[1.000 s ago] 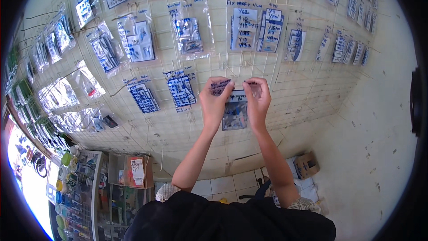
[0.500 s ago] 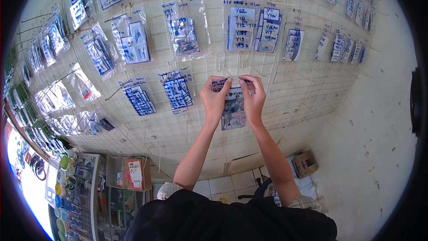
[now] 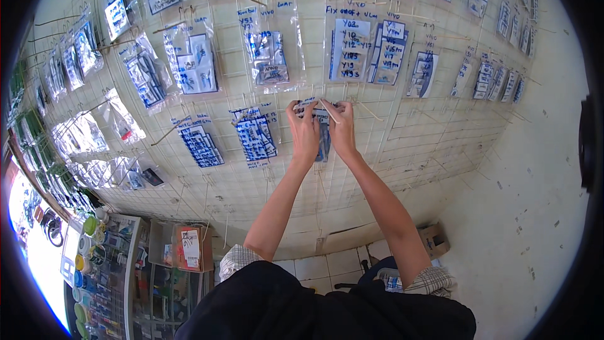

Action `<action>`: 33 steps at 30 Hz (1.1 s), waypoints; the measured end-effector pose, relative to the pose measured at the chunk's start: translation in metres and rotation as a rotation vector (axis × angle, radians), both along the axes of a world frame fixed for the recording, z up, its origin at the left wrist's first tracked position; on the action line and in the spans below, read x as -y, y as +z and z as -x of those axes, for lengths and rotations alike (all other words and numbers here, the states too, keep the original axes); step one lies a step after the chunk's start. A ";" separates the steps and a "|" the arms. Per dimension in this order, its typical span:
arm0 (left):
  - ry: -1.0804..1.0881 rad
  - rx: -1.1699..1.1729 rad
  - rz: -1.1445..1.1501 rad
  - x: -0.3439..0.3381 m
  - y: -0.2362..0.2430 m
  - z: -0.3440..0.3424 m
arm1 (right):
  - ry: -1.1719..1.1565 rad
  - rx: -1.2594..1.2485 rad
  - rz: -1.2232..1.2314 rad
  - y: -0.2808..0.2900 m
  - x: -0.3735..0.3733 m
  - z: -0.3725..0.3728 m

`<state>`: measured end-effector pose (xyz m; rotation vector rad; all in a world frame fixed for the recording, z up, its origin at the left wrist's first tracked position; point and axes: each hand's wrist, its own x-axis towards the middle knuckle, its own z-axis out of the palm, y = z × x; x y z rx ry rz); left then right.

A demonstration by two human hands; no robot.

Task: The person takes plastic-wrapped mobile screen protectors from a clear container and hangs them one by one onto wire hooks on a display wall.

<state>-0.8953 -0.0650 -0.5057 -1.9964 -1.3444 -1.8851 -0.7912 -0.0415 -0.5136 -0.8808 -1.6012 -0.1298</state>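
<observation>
Both my arms reach up to a wire grid rack (image 3: pixel 352 195) on the wall. A clear plastic bag (image 3: pixel 323 145) with small parts in it hangs down between my hands, partly hidden by them. The fingers of my left hand (image 3: pixel 305 132) pinch the bag's top edge on its left side. My right hand (image 3: pixel 341 129) pinches the same top edge on the right, close to the rack's hooks. To the left hangs a bag of blue-and-white cards (image 3: pixel 257 137), apart from my left hand.
Several hooks stick out of the rack, one hook (image 3: pixel 368 110) right of my hands. Filled bags (image 3: pixel 270 56) hang above. A glass display cabinet (image 3: pixel 135 264) with an open cardboard box (image 3: pixel 189 245) stands at lower left; another carton (image 3: pixel 434 240) lies at lower right.
My hands have moved slightly up toward the rack, and the right hand has come left, closer to the left hand. The bag has moved up with them and now shows narrower.
</observation>
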 end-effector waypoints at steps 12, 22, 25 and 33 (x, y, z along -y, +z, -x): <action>0.017 -0.086 0.136 0.110 -0.092 -0.009 | -0.082 -0.019 0.136 -0.097 0.136 -0.044; -0.898 -0.601 0.457 0.196 -0.284 -0.084 | -0.778 -0.286 0.673 -0.340 0.370 -0.188; -1.080 -0.675 0.481 0.213 -0.319 -0.127 | -0.950 -0.375 0.730 -0.359 0.416 -0.208; -1.203 -0.664 0.672 0.253 -0.424 -0.182 | -1.141 -0.528 0.916 -0.464 0.458 -0.219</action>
